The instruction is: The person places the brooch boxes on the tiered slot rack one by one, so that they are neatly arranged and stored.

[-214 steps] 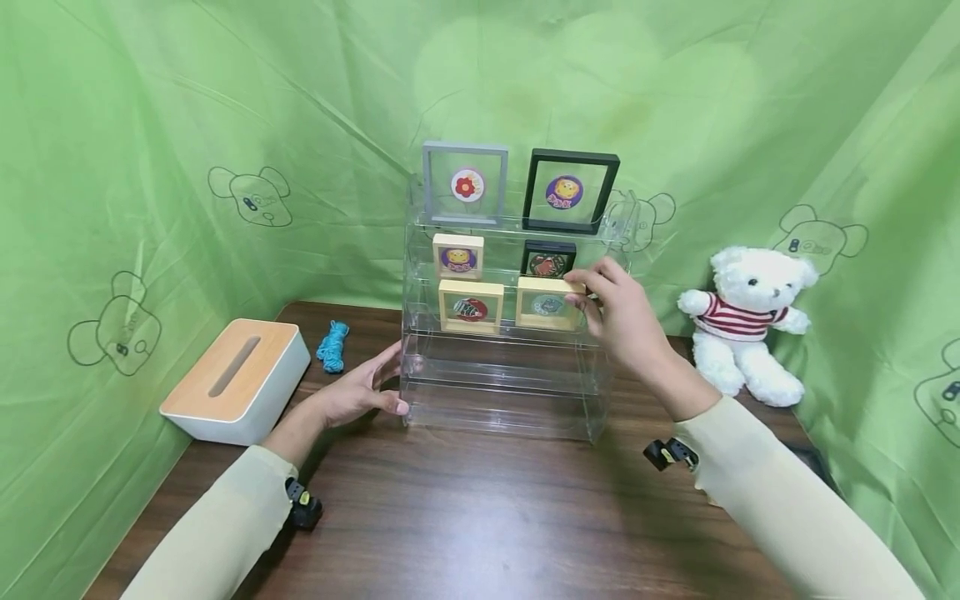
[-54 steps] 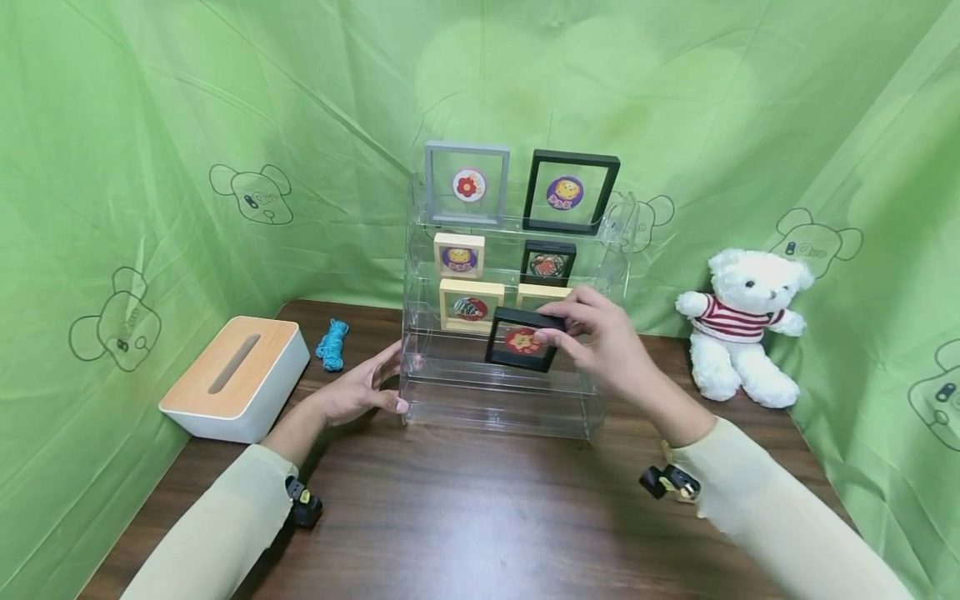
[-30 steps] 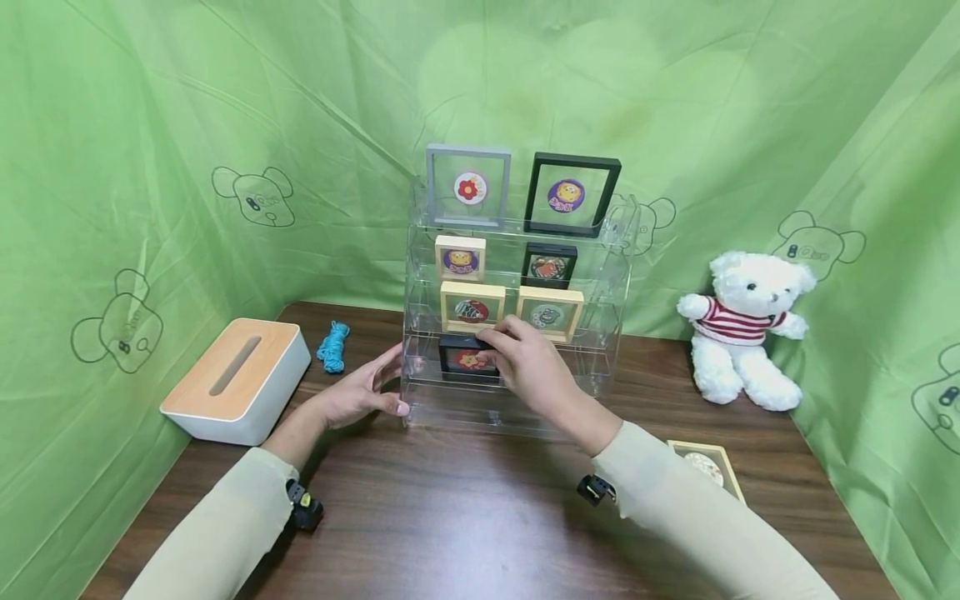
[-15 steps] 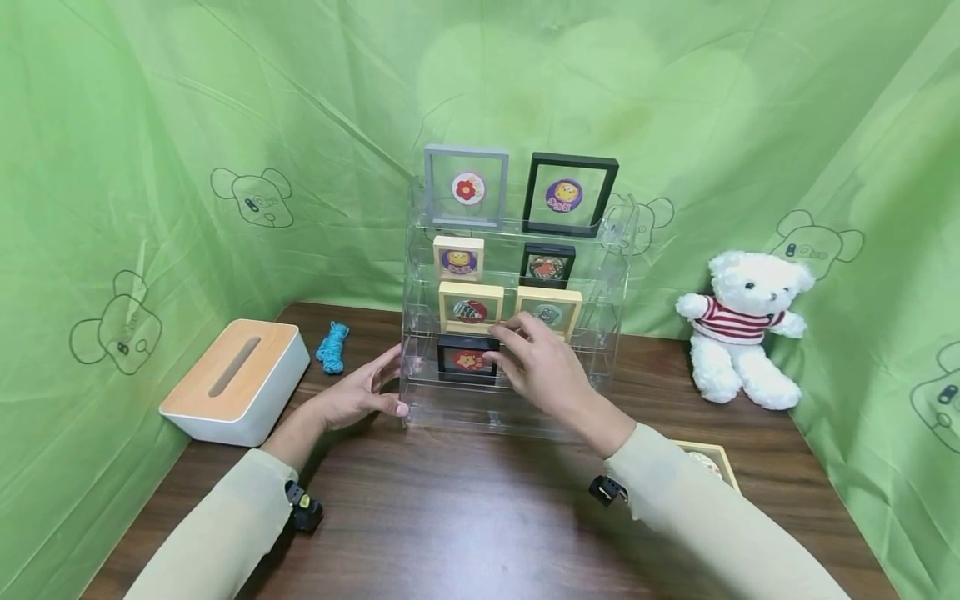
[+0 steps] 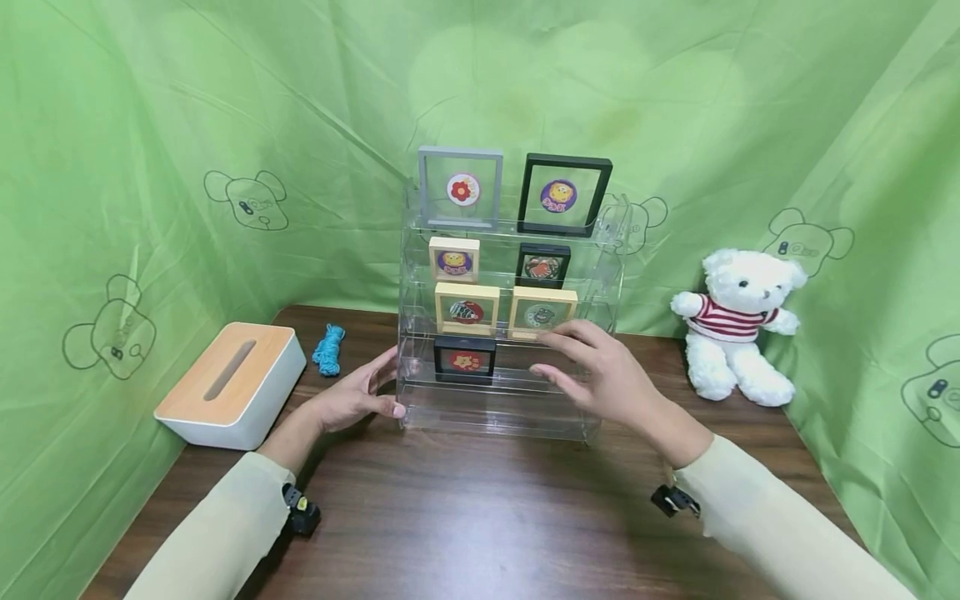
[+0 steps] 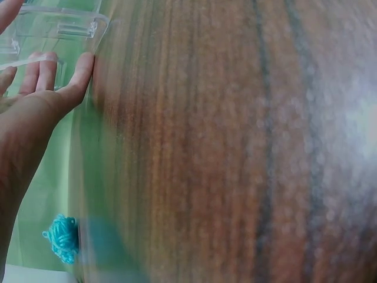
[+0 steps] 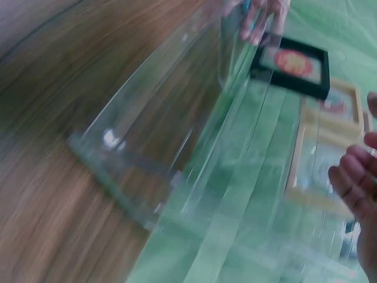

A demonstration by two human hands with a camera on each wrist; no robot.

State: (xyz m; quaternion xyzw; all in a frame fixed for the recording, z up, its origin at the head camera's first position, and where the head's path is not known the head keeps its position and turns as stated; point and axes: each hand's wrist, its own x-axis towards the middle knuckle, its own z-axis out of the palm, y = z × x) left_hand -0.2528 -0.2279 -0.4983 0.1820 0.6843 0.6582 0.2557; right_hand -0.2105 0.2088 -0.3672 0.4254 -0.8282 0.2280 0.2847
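Note:
A clear tiered display stand (image 5: 491, 421) holds several small picture frames. On its fourth tier, at the left, sits a black frame with a red picture (image 5: 465, 361). My right hand (image 5: 607, 375) hovers to the right of it, fingers and thumb apart, holding nothing. Just behind those fingertips stands a light wooden frame with a grey-green picture (image 5: 542, 315); beside it is a wooden frame with a red-and-black picture (image 5: 467, 310). My left hand (image 5: 356, 400) rests against the stand's lower left side, fingers extended along it and thumb at the front edge.
Left of the stand lie a bundle of blue cord (image 5: 328, 350) and a white tissue box with a wooden lid (image 5: 232, 383). A white teddy bear (image 5: 738, 325) sits at the right. Green cloth (image 5: 337, 108) hangs round the brown table (image 5: 450, 517).
My right hand brought the black frame with the red picture onto the fourth tier, let it go and drew back to the right. My left hand has stayed at the stand's side.

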